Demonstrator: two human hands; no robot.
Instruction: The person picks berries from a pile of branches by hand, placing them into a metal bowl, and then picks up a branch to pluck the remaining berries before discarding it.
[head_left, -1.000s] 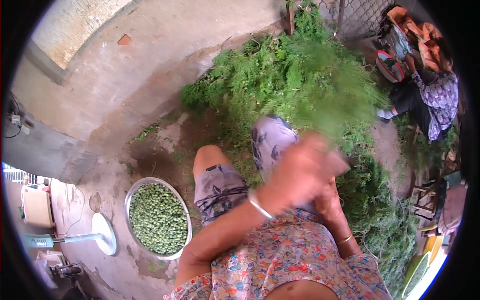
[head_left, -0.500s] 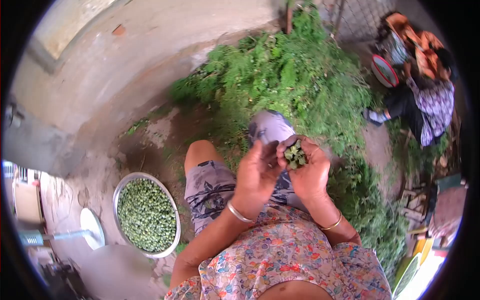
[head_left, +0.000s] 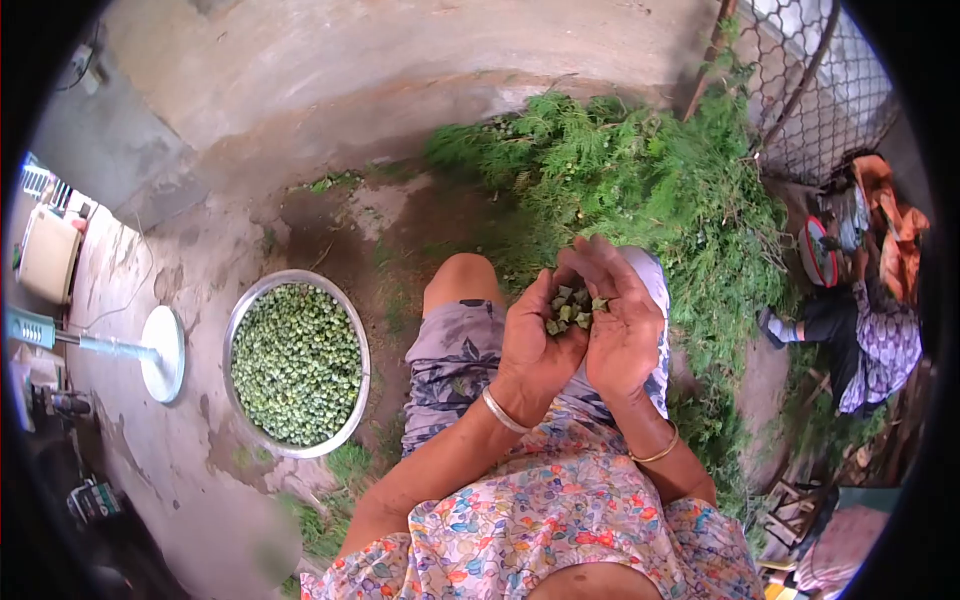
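Note:
My left hand (head_left: 535,345), with a silver bangle, and my right hand (head_left: 628,335), with a thin gold one, are cupped together over my lap. Between the palms lies a small heap of green seed cones (head_left: 568,312), mostly on the left palm and fingers. The right hand closes the cup from the other side, fingers curved. To my left on the ground, a round metal basin (head_left: 364,372) is filled with the same kind of green cones (head_left: 295,365).
Cut evergreen branches (head_left: 640,180) are piled ahead and to my right, against a wall (head_left: 350,70) and wire fence (head_left: 815,95). A co-worker (head_left: 880,340) sits far right beside a red-rimmed bowl (head_left: 820,252). A pale stand fan (head_left: 163,353) stands left.
The view has turned left. The cones were in my right hand with my left hand spread beside it; now both hands are joined and the cones rest between them.

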